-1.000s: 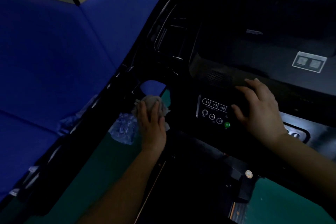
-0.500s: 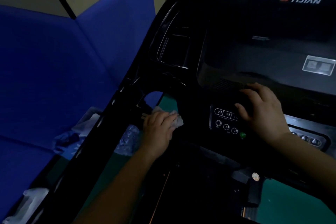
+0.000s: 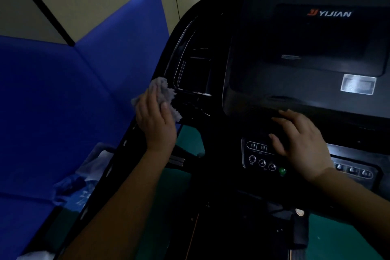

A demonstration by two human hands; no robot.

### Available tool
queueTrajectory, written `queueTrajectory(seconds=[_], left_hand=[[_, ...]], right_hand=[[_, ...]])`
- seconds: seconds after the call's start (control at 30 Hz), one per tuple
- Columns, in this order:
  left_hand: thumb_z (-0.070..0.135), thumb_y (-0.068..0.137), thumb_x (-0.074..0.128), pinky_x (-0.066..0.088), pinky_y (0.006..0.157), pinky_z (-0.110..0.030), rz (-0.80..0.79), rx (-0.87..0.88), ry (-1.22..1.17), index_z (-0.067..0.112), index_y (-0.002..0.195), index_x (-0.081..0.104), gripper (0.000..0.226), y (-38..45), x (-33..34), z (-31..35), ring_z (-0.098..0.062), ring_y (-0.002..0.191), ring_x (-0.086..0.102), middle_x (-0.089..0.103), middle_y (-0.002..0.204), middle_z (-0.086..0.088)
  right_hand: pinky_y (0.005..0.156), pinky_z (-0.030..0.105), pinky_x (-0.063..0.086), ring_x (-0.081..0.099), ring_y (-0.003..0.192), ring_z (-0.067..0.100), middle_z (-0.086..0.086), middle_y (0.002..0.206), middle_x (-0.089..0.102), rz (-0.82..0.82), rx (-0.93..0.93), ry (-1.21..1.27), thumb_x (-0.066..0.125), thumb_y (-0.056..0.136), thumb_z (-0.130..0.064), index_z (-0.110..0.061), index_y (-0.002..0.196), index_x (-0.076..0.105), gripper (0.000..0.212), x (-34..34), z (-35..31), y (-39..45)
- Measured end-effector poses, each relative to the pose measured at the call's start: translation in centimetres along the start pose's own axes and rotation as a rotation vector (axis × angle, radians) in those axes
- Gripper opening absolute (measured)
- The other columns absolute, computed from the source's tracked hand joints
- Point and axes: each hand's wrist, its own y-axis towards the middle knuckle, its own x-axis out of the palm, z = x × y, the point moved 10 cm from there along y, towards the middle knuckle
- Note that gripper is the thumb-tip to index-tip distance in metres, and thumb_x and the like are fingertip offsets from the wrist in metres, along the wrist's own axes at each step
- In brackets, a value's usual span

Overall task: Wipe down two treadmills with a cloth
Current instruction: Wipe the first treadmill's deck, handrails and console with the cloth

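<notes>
A black treadmill console (image 3: 306,53) with a dark screen and an orange-and-white logo fills the right of the head view. My left hand (image 3: 155,120) presses a crumpled grey cloth (image 3: 163,93) against the console's left frame, just below a recessed side pocket (image 3: 193,72). Part of the cloth is hidden under my palm. My right hand (image 3: 301,143) lies flat on the lower console, fingers spread, beside a small button panel (image 3: 258,155) with a green button.
Blue padded panels (image 3: 63,101) cover the wall to the left. Clear plastic wrapping (image 3: 84,179) lies along the floor by the treadmill's left side. Green flooring (image 3: 333,238) shows below the console. More buttons (image 3: 352,170) sit right of my right wrist.
My left hand has moved the cloth up along the left frame, from beside the handlebar base to the edge of the side pocket. The right hand stays on the console.
</notes>
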Motion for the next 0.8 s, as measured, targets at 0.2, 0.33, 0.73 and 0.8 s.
queueTrajectory(seconds=[0.2, 0.33, 0.73, 0.8], left_hand=[[0.033, 0.097, 0.030, 0.021, 0.115, -0.053, -0.293, 0.281, 0.314, 0.028, 0.147, 0.029, 0.051, -0.6, 7.3, 0.6, -0.027, 0.144, 0.021, 0.025, 0.156, -0.006], [0.020, 0.095, 0.045, 0.022, 0.116, -0.046, -0.439, 0.546, 0.163, 0.025, 0.144, 0.037, 0.050, -3.2, 10.1, 4.8, -0.025, 0.143, 0.023, 0.032, 0.153, -0.006], [0.015, 0.094, 0.042, 0.023, 0.116, -0.047, -0.425, 0.429, 0.222, 0.023, 0.147, 0.032, 0.055, -1.8, 9.4, 4.5, -0.026, 0.144, 0.021, 0.027, 0.155, -0.007], [0.020, 0.096, 0.041, 0.023, 0.116, -0.046, -0.482, 0.532, 0.171, 0.025, 0.149, 0.028, 0.054, -3.3, 9.9, 5.4, -0.025, 0.145, 0.019, 0.025, 0.156, -0.007]], right_hand=[[0.102, 0.044, 0.043, 0.053, 0.121, 0.033, 0.016, 0.123, 0.058, 0.020, -0.017, 0.000, 0.051, 0.089, -0.038, -0.004, 0.115, 0.063, 0.044, 0.0, -0.1, 0.2], [0.102, 0.044, 0.043, 0.053, 0.122, 0.033, 0.016, 0.123, 0.058, 0.024, -0.015, 0.008, 0.050, 0.089, -0.039, -0.005, 0.115, 0.063, 0.044, 0.0, 0.0, 0.2], [0.103, 0.045, 0.043, 0.050, 0.125, 0.031, 0.013, 0.126, 0.056, -0.013, 0.019, 0.009, 0.048, 0.089, -0.042, -0.007, 0.117, 0.063, 0.047, 0.2, 0.3, 0.0], [0.102, 0.045, 0.043, 0.050, 0.125, 0.031, 0.013, 0.126, 0.056, -0.014, 0.018, 0.013, 0.048, 0.089, -0.041, -0.007, 0.117, 0.063, 0.047, 0.2, 0.2, 0.0]])
